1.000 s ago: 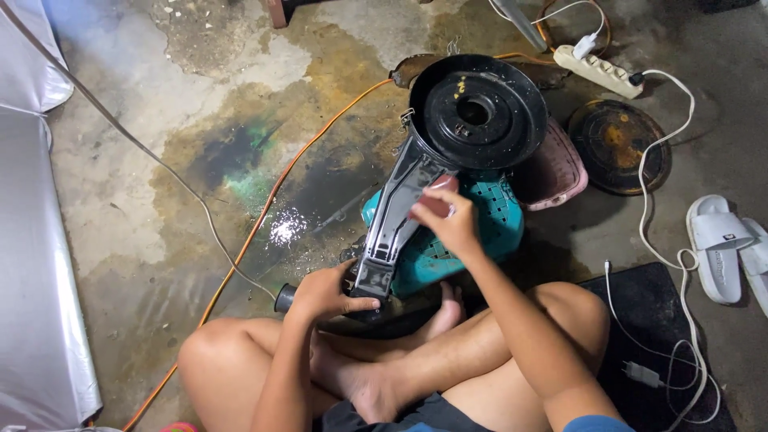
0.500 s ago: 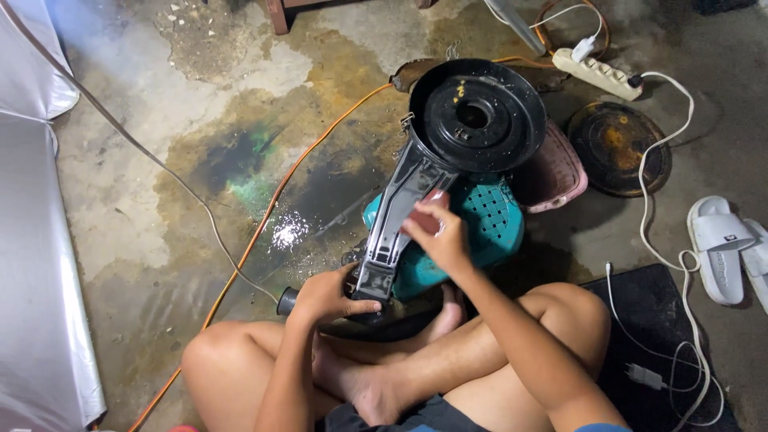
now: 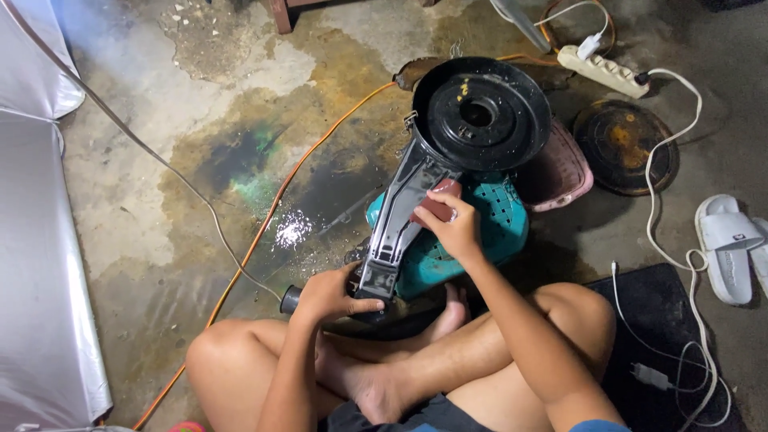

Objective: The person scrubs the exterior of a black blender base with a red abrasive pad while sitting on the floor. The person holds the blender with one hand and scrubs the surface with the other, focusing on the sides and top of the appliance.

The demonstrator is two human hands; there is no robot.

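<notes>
On the wet concrete floor point(image 3: 184, 200), a black fan housing point(image 3: 448, 152) leans across a teal plastic stool point(image 3: 488, 228). Left hand point(image 3: 328, 294) is closed around the housing's lower end; right hand point(image 3: 454, 228) presses a reddish-brown sanding pad point(image 3: 436, 204) against its neck, fingers clamped on it.

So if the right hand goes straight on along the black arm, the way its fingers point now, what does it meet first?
Probably the round black housing at the top of the black arm. The right hand points up along it, though depth is hard to judge from above.
</notes>
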